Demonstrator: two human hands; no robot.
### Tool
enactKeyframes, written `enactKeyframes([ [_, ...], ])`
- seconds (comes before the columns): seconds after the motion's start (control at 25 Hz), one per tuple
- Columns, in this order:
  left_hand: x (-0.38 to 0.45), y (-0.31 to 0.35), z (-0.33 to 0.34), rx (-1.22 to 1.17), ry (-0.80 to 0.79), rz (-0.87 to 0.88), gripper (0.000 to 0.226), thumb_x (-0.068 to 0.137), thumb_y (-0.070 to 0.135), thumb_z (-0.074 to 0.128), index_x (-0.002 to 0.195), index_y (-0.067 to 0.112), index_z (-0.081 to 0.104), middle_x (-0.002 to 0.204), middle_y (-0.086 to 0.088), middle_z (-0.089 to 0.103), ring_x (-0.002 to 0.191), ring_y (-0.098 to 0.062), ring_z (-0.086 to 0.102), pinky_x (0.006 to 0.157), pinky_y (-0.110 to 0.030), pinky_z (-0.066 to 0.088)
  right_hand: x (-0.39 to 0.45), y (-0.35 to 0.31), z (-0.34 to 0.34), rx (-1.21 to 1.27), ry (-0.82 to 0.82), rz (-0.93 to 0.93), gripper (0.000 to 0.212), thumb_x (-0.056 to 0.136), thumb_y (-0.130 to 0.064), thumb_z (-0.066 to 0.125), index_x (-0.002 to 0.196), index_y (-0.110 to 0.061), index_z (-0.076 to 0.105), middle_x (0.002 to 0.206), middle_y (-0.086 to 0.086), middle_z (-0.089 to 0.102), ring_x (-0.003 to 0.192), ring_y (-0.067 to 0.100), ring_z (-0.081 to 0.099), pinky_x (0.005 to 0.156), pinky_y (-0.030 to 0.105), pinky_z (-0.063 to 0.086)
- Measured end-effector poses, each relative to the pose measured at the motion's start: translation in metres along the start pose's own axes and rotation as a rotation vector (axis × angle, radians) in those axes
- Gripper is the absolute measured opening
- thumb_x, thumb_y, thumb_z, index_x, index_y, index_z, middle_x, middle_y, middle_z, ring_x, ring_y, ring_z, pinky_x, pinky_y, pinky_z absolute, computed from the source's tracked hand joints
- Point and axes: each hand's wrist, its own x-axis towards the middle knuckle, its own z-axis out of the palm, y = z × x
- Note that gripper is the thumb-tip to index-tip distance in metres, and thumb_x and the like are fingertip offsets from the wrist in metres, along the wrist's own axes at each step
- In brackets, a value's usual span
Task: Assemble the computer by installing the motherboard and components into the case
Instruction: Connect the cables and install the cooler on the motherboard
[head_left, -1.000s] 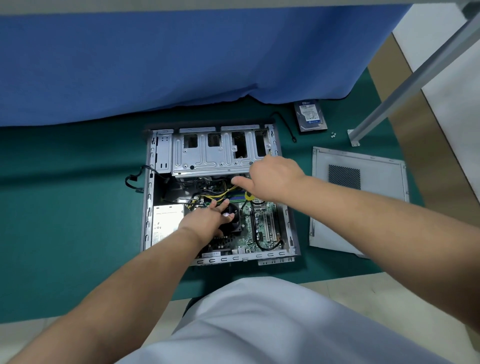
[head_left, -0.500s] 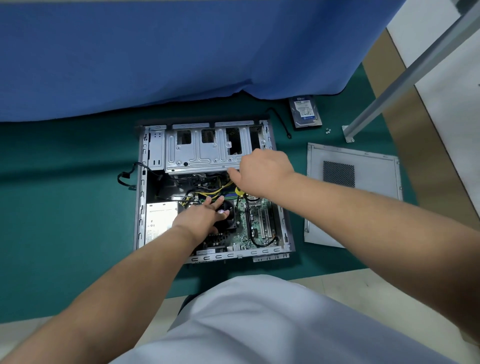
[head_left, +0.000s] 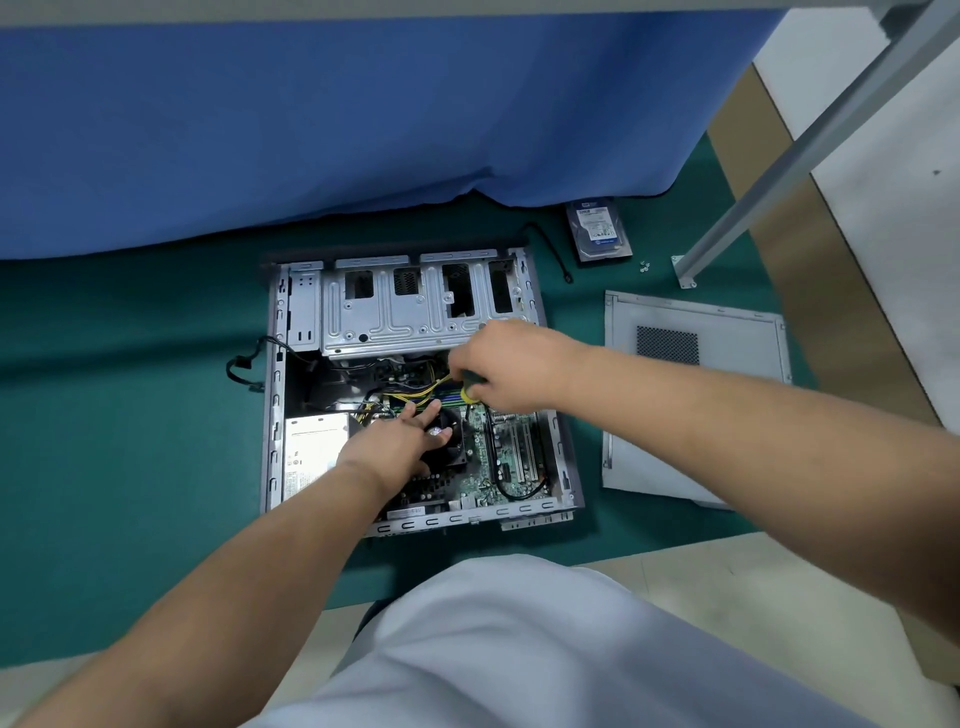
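Green-and-yellow plastic in the right hand (head_left: 511, 364) — a screwdriver handle (head_left: 471, 388), fingers curled round it, shaft pointing down and slightly toward the wearer into the open grey sheet-metal computer case (head_left: 270, 395) lying flat on the teal mat (head_left: 130, 415). Tip hidden behind the knuckles and the yellow-and-black cable bundle (head_left: 415, 395), so no telling whether seated on a screw. Green motherboard (head_left: 511, 457) already down inside the case, near half, right of the silver power supply box (head_left: 311, 452). Left hand (head_left: 397, 441) spread flat, fingers straight, resting on the black CPU cooler fan (head_left: 448, 447) at the board's middle, just below and left of the driver. Long axis of the driver close to upright, grip directly above the board's far edge beside the silver drive cage (head_left: 395, 317) — probably a mounting screw there, and a straight-down push with a twist called for. Right hand clearly the nearer to that spot; left merely steadying. Further off on the mat: blue-labelled hard drive (head_left: 597, 231), grey vented side panel (head_left: 727, 415), both well apart from the hands.
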Motion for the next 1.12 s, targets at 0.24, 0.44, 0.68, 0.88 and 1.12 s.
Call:
enactKeyframes([
  [0.24,0.001,-0.001,0.002,-0.006,0.003,0.003,0.067,0.106,0.024,0.055,0.161,0.041,0.021,0.171,0.005,-0.013,0.158,-0.028,0.009,0.113,-0.050,0.043,0.009,-0.001,0.002,0.085,0.014,0.300,0.051,0.100,-0.062,0.049,0.097,-0.012,0.058,0.086,0.002,0.056,0.087,0.031,0.060,0.056,0.033,0.037],
  [0.44,0.002,-0.003,0.003,-0.008,0.016,0.003,0.068,0.105,0.022,0.056,0.161,0.041,0.022,0.171,0.005,-0.012,0.158,-0.028,0.010,0.113,-0.050,0.043,0.001,0.018,-0.023,-0.126,-0.085,-0.172,0.039,0.098,-0.016,0.060,0.135,-0.028,0.060,0.132,0.003,0.056,0.109,0.027,0.059,0.074,0.032,0.042],
  [0.68,0.005,-0.003,0.006,-0.001,0.004,0.000,0.068,0.105,0.025,0.056,0.161,0.042,0.021,0.170,0.006,-0.013,0.158,-0.028,0.011,0.112,-0.051,0.045,0.004,0.010,0.002,-0.061,0.099,0.223,0.053,0.105,-0.060,0.036,0.084,-0.015,0.055,0.066,0.000,0.043,0.068,0.028,0.053,0.048,0.031,0.026],
  [0.88,0.003,-0.003,0.006,-0.012,0.015,-0.005,0.068,0.105,0.025,0.056,0.161,0.042,0.021,0.171,0.006,-0.012,0.157,-0.030,0.013,0.113,-0.051,0.043,-0.005,0.006,0.017,0.085,0.108,0.160,0.045,0.100,-0.059,0.049,0.115,-0.016,0.043,0.082,0.002,0.051,0.076,0.028,0.054,0.057,0.038,0.044],
  [1.12,-0.005,0.000,0.009,-0.036,0.097,-0.008,0.066,0.106,0.025,0.055,0.160,0.042,0.022,0.171,0.008,-0.010,0.158,-0.028,0.012,0.111,-0.050,0.046,-0.020,0.012,0.030,0.344,0.200,0.103,0.032,0.097,-0.027,0.060,0.124,-0.024,0.043,0.086,-0.001,0.060,0.076,0.021,0.058,0.062,0.037,0.047],
])
